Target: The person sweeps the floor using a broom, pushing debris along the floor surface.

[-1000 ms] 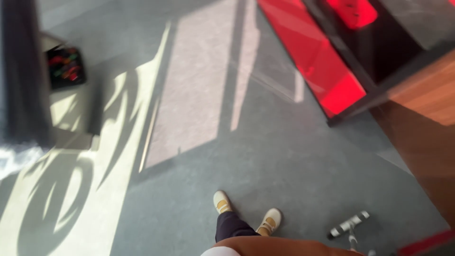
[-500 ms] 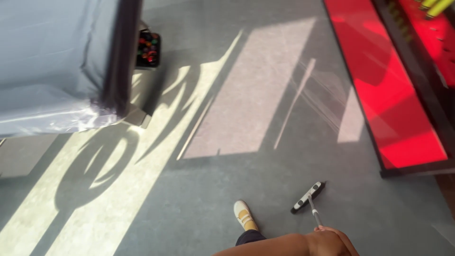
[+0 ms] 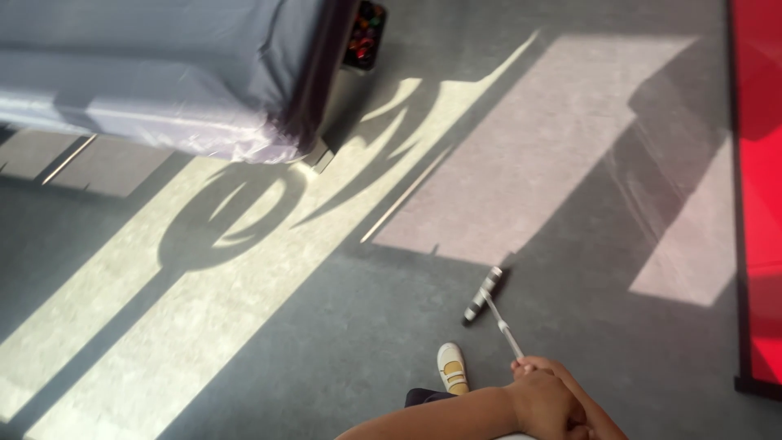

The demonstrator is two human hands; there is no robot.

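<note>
Both hands [image 3: 554, 403], at the frame's lower centre, close around the putter [image 3: 494, 308] grip. The thin steel shaft looks stiff, the head [image 3: 482, 295] carrying the weight; the grip end suits holding.

View swings left; putter now out in front

The covered desk [image 3: 163, 73] fills the upper left, the red mat [image 3: 757, 163] slides to the right edge, and both hands [image 3: 554, 403] now show on the putter [image 3: 489, 297].
</note>
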